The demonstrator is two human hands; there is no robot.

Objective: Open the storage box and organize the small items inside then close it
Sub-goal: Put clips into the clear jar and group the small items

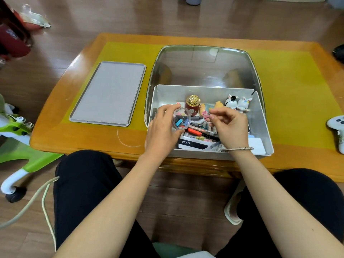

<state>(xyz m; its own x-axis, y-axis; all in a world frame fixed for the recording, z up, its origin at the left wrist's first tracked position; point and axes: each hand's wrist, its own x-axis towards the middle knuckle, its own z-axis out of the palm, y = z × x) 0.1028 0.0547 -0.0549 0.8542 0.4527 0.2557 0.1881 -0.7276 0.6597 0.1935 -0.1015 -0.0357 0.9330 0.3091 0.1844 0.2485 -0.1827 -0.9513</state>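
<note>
Storage box (260,116) open at centre right of frame on the table (89,138); grey lid (108,93) lies flat to its left. Left hand (162,127) grips a small clear round container (182,119) holding binder clips. Right hand (229,123) pinches a pink clip (206,114) beside it, over the box.

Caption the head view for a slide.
Left hand holds a clear cup; right hand pinches a pink clip.
</note>
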